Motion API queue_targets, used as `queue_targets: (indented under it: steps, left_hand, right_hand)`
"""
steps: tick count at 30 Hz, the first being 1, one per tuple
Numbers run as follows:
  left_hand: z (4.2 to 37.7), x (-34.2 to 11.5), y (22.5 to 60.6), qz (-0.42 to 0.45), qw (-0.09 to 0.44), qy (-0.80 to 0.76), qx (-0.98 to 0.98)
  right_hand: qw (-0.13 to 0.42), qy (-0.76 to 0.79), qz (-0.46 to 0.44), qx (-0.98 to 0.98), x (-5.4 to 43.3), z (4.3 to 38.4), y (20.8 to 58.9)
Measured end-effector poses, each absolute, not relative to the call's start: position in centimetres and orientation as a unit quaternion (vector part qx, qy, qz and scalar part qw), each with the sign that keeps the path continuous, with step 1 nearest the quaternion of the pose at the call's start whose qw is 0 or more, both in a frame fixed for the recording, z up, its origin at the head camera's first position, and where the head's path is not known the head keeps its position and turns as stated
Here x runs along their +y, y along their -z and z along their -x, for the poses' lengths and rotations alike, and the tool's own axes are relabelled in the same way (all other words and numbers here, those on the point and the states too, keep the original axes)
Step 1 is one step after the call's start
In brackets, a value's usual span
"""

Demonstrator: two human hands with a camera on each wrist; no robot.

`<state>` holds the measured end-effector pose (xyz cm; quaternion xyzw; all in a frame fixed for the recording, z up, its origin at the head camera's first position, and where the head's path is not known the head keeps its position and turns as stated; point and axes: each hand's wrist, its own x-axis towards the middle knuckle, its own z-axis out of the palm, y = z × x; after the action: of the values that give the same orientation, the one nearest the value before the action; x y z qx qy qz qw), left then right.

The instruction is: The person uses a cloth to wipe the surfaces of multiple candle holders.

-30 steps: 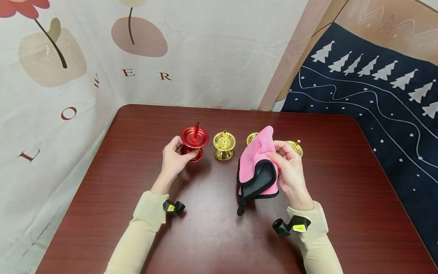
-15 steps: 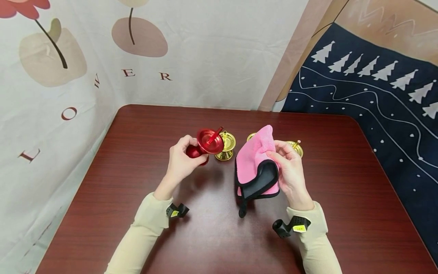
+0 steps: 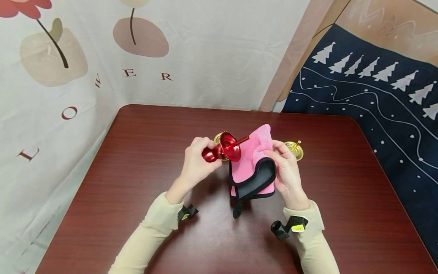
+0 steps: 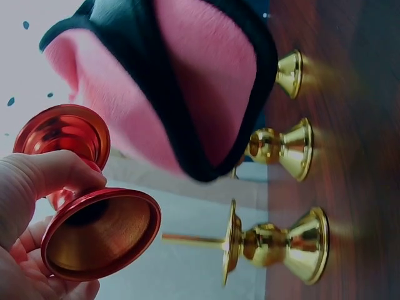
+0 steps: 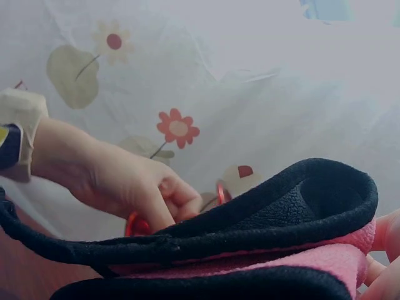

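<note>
My left hand (image 3: 198,161) grips a red metal candle holder (image 3: 230,146) by its stem and base. The holder is off the table and tipped, its spike leaning right in front of a pink cloth. In the left wrist view its hollow base (image 4: 103,234) faces the camera. My right hand (image 3: 288,171) pinches the pink cloth (image 3: 248,167), which has black edging and a hanging loop, between thumb and fingers. Whether spike and cloth touch I cannot tell. In the right wrist view, the folded cloth (image 5: 312,262) hides most of the candle holder.
Gold candle holders stand upright in a row on the dark red-brown table (image 3: 154,152). One (image 4: 275,244) is partly behind the red holder, another (image 4: 284,150) is behind the cloth, and a third (image 3: 295,150) is beside my right hand. Patterned fabric (image 3: 212,57) hangs behind the table.
My left hand has lifted the red candle holder off the table, tilted it and carried it right to the cloth. The right hand and cloth have shifted slightly left.
</note>
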<state>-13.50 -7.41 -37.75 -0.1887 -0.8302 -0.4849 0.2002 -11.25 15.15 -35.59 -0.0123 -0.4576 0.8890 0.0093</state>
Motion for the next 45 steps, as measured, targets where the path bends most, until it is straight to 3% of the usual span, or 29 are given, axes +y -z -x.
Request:
queue_targets:
  steps: [8, 16, 24, 30, 45]
  left_hand:
    - [13.2, -5.4, 37.5, 0.207, 0.217, 0.461, -0.835]
    - [13.0, -4.4, 37.0, 0.200, 0.261, 0.428, -0.842]
    - [13.1, -3.4, 37.1, 0.224, 0.333, 0.356, -0.844]
    - [12.9, -2.7, 37.3, 0.250, 0.357, 0.314, -0.843]
    - [13.0, -2.7, 37.5, 0.282, 0.359, 0.291, -0.841]
  right_hand:
    - [-0.011, -0.901, 0.003, -0.433, 15.0, 11.2, 35.6]
    - [-0.070, -0.926, -0.114, -0.354, 15.5, 10.8, 35.9]
    - [-0.008, -0.839, -0.011, -0.544, 14.7, 10.9, 36.0]
    - [0.032, -0.821, 0.069, -0.566, 13.9, 11.5, 36.2]
    - [0.071, -0.828, 0.099, -0.548, 14.3, 11.6, 36.6]
